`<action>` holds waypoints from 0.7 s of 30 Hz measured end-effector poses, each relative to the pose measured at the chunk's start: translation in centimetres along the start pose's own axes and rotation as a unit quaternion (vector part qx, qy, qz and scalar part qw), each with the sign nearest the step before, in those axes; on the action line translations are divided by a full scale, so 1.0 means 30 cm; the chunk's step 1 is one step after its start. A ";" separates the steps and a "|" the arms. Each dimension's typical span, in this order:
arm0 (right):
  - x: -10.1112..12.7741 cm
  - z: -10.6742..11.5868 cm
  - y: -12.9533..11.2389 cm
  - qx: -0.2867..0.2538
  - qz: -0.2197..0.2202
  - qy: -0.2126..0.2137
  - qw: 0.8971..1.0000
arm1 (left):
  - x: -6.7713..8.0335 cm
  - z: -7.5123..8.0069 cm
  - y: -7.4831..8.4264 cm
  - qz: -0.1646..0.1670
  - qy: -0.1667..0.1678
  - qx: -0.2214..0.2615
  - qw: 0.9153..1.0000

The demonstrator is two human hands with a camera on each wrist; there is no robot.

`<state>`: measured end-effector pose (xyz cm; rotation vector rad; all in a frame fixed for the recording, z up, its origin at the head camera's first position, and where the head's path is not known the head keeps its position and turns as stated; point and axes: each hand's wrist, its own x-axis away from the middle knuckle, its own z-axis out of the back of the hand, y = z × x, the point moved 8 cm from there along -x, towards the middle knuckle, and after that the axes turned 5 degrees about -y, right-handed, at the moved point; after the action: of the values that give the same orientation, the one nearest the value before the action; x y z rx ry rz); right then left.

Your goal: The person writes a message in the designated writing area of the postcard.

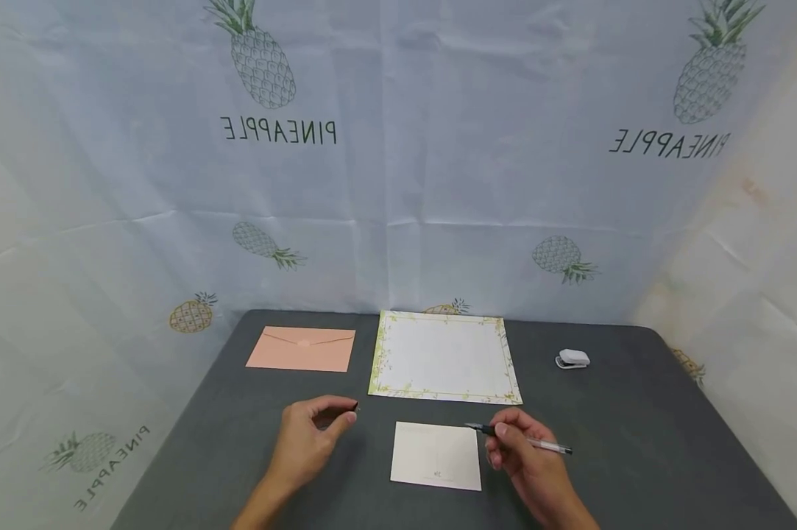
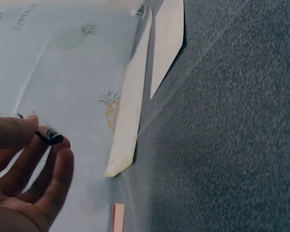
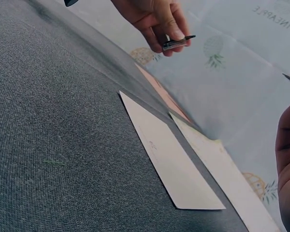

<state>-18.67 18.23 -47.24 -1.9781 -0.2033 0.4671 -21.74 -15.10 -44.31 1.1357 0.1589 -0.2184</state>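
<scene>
My left hand [image 1: 344, 417] pinches a small black pen cap [image 1: 355, 407] between thumb and fingers, just above the grey table. The same cap [image 2: 51, 136] shows at my fingertips in the left wrist view, and the cap [image 3: 177, 44] shows again in the right wrist view. My right hand [image 1: 499, 436] grips an uncapped clear pen [image 1: 537, 443], its tip pointing left over the upper right corner of a small cream card [image 1: 436, 455]. The card lies flat between my hands. Beyond it lies a sheet of letter paper with a green floral border [image 1: 444, 357].
A pink envelope [image 1: 302, 348] lies at the back left of the grey table [image 1: 636, 442]. A small white device [image 1: 573, 358] sits at the back right. A pale pineapple-print cloth [image 1: 398, 184] hangs behind and around the table.
</scene>
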 end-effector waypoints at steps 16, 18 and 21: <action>-0.001 -0.002 -0.008 0.004 -0.015 0.003 1.000 | 0.000 0.015 -0.103 0.129 -0.029 -0.055 0.990; -0.001 -0.001 -0.006 0.003 -0.015 0.001 1.000 | 0.001 0.018 -0.114 0.133 -0.031 -0.076 0.988; -0.002 -0.002 -0.006 0.000 -0.014 -0.005 1.000 | 0.002 0.019 -0.134 0.138 -0.037 -0.107 0.984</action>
<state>-18.68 18.23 -47.05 -1.9700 -0.2362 0.4584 -22.69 -17.26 -47.61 0.9221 -0.0412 0.0052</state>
